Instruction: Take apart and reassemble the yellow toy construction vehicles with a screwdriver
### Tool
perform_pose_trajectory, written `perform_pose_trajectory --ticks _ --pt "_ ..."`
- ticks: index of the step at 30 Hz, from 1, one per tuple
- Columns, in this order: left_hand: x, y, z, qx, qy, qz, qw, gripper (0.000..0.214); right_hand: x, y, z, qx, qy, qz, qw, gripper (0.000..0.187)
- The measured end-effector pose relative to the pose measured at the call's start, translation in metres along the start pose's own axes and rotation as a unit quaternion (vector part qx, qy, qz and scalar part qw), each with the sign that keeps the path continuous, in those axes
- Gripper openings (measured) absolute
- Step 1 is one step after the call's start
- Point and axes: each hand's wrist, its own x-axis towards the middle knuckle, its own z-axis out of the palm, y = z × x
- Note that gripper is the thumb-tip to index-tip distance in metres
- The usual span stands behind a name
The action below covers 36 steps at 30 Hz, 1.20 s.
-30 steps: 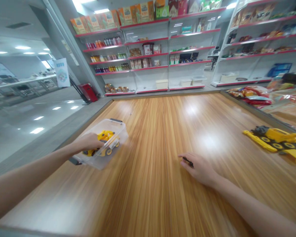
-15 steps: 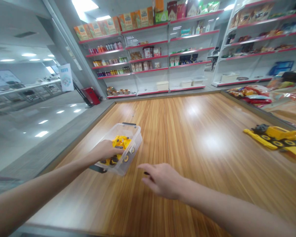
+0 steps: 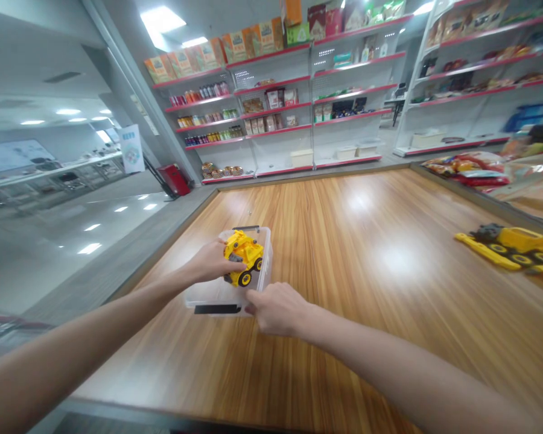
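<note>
My left hand (image 3: 215,262) is closed around a yellow toy truck (image 3: 247,253) with black wheels, its thumb across the near side. The truck is tilted at the top of a clear plastic box (image 3: 210,296) with black end clips, over its right wall. My right hand (image 3: 278,307) is closed at the box's near right corner, its fingertips on the rim and partly hidden. Part of the box's inside is hidden by my left hand and the truck.
A second yellow toy vehicle (image 3: 520,244) lies on the wooden table (image 3: 344,253) at the right. Snack bags (image 3: 470,166) lie beyond the table's right edge. Stocked shelves (image 3: 276,108) stand behind, with a red case (image 3: 174,181) on the floor at the left.
My left hand has raised the toy truck from inside the box. My right hand has moved left and closed on the box's corner. The box has turned slightly.
</note>
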Motion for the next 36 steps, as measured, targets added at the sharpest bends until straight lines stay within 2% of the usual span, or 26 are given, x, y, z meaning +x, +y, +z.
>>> perform_pose_trajectory --ticks 3,7,10,12,20,24,30,36 --pt "0.012 0.006 -0.006 -0.001 0.012 0.032 0.999 0.052 -0.006 0.011 -0.008 -0.012 -0.018 0.002 1.000 0.025" --pt "0.030 0.009 -0.034 0.011 0.029 0.103 0.994 0.054 -0.014 0.024 -0.014 -0.019 -0.035 -0.004 0.999 0.027" --pt "0.038 0.009 -0.052 0.012 0.004 0.182 0.983 0.052 -0.019 0.034 -0.019 -0.021 -0.038 -0.011 0.999 0.027" --pt "0.038 0.009 -0.054 0.014 -0.013 0.211 0.977 0.051 -0.023 0.040 -0.022 -0.022 -0.033 -0.012 0.999 0.027" --pt "0.009 0.009 -0.015 0.030 -0.009 0.256 0.966 0.052 -0.028 0.052 -0.020 -0.019 -0.017 -0.031 0.999 0.025" --pt "0.013 0.008 0.004 0.044 -0.027 0.265 0.963 0.052 -0.028 0.051 -0.018 -0.018 -0.015 -0.046 0.999 0.024" --pt "0.032 -0.006 0.022 0.070 0.020 0.210 0.975 0.067 -0.030 0.053 -0.022 -0.024 -0.018 -0.053 0.998 0.020" --pt "0.011 -0.014 0.032 0.092 0.039 0.182 0.978 0.087 -0.032 0.054 -0.024 -0.026 -0.024 -0.053 0.998 0.018"
